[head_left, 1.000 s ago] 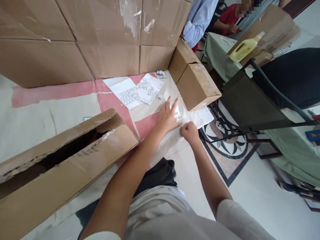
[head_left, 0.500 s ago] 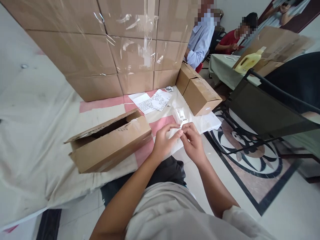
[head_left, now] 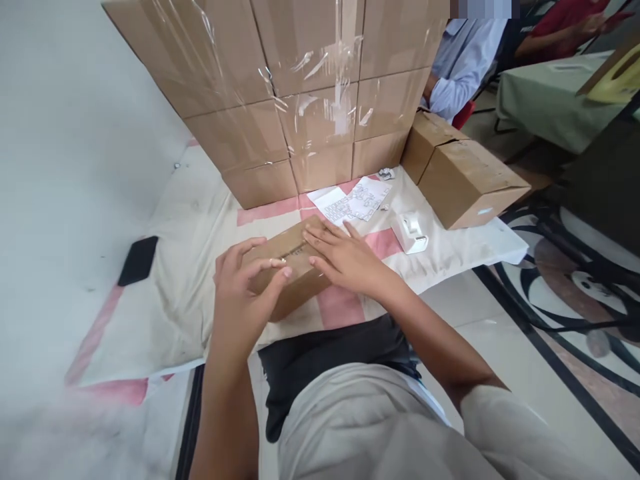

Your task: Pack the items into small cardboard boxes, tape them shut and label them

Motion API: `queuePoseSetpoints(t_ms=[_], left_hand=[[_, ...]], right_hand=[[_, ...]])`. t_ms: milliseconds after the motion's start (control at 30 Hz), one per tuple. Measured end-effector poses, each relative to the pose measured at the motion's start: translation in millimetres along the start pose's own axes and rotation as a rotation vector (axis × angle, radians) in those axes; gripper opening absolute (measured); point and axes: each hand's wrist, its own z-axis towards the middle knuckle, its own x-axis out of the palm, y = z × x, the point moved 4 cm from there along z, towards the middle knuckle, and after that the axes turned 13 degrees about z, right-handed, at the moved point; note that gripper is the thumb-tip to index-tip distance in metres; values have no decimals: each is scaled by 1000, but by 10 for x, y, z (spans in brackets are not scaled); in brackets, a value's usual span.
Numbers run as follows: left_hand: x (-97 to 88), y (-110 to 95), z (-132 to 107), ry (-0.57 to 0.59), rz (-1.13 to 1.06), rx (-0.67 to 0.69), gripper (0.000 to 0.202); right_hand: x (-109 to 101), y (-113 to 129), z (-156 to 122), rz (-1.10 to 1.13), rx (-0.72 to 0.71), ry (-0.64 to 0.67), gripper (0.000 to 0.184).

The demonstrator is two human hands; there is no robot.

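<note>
A small brown cardboard box (head_left: 300, 291) lies in front of me on the cloth-covered table, its top flaps folded down. My right hand (head_left: 343, 259) rests flat on the box's top with fingers stretched out. At the near left end is my left hand (head_left: 243, 287), fingers curved and apart, thumb and index finger close to the top seam. A small shiny bit shows at the left index fingertip, too small to name for certain. To the right of the box stands a white object that looks like a tape dispenser (head_left: 411, 233).
Stacked cardboard boxes (head_left: 320, 100) wrapped in clear film rise behind. Printed sheets (head_left: 367, 198) lie before them. Another carton (head_left: 473, 183) is at the table's right edge. A black flat object (head_left: 139, 261) lies at left. A person in a light-blue shirt (head_left: 467, 67) sits beyond.
My hands have moved left from beside the white dispenser to the box and parted. The box's raised flaps are now down. The view has turned left.
</note>
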Motion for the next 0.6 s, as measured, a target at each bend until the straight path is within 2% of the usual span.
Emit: queuePoseSetpoints(t_ms=[67,200,367,433,533,567,600], left_hand=[[54,128,117,86,61,-10,13],[242,290,271,250,126,-46,10],[316,387,298,338,231,-142,20],[294,388,284,349,295,-143,31],[262,404,312,317,399,-153,73],[276,423,335,334,406,-162,80],[304,452,362,372,392,-180,79]], right_hand=[[105,-13,63,9,51,38,54],[203,-53,38,19,87,-7,54],[214,-70,49,36,77,-4,54],[216,-79,59,45,68,-11,53],[226,-85,57,48,61,-16,54],[229,-83,55,49,61,-17,54],[231,-77,52,50,61,-19,54]])
